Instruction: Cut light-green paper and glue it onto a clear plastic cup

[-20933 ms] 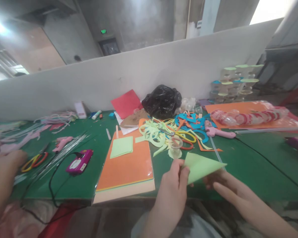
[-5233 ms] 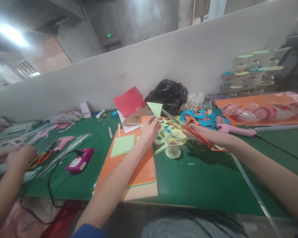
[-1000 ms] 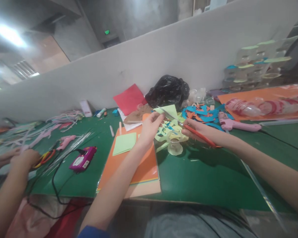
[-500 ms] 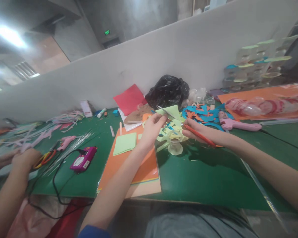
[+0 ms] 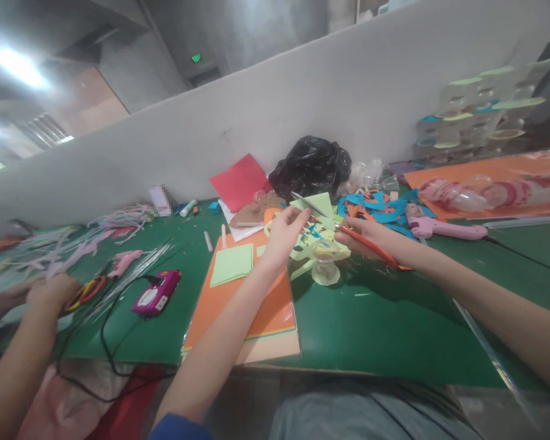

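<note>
A light green piece of paper [image 5: 321,203] is pinched in the fingers of my left hand [image 5: 289,227], above a heap of scraps. My right hand [image 5: 365,235] grips a pair of scissors [image 5: 369,244] by its red handles. The blades point up and left, parted, and they cross the paper close to my left fingertips. Beneath my hands are yellow-green paper scraps [image 5: 302,249] and a small clear plastic cup [image 5: 325,272]. To the left, a stack of light green squares [image 5: 231,264] lies on orange sheets [image 5: 270,311].
A black plastic bag [image 5: 311,165] sits by the wall, with blue and orange scraps [image 5: 371,208] nearby. At right lies a pink glue gun [image 5: 444,229] with its cord. A co-worker's hands [image 5: 52,290] are at far left, near a purple box [image 5: 156,293] with cables.
The scissor blades stand wider apart at the paper than before. Both hands stay in nearly the same place, and the whole view has shifted slightly.
</note>
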Motion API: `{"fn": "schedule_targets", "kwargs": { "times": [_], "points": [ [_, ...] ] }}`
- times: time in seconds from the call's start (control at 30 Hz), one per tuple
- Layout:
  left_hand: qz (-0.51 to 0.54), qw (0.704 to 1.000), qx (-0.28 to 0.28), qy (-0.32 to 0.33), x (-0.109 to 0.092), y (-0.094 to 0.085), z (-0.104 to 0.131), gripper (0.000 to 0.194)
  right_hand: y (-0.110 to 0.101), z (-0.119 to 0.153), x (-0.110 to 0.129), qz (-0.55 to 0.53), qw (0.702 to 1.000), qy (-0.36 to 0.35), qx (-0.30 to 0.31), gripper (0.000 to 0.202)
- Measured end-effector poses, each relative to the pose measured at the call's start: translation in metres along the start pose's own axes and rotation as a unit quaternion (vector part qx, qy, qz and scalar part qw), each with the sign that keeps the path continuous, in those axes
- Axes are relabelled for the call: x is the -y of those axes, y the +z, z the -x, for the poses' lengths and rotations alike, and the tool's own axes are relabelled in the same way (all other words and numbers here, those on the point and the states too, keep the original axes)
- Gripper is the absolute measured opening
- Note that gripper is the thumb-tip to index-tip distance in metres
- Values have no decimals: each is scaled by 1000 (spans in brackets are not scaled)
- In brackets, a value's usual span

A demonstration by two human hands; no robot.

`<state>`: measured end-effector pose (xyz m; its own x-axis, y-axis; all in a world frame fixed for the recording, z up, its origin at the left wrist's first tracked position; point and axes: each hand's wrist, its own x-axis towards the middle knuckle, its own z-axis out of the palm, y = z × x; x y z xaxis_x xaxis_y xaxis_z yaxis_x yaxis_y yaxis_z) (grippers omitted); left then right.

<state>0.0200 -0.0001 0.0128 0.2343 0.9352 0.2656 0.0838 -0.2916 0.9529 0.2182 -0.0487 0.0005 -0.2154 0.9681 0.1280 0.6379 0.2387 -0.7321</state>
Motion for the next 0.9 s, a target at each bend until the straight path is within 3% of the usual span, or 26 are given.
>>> {"fn": "schedule_targets", "kwargs": {
  "times": [0.57,0.8,0.9],
  "points": [
    [16,1000,6,-24,6,-3,-1,30,-2,-3,-7,12,999,38,1,67],
    [24,998,-43,-42,29,-14,-24,35,1,-17,-44,-39,996,67,-33,53],
    [-8,996,-63,-54,37,-14,-37,27,2,-21,-57,-17,996,75,-39,48]
  ]
}}
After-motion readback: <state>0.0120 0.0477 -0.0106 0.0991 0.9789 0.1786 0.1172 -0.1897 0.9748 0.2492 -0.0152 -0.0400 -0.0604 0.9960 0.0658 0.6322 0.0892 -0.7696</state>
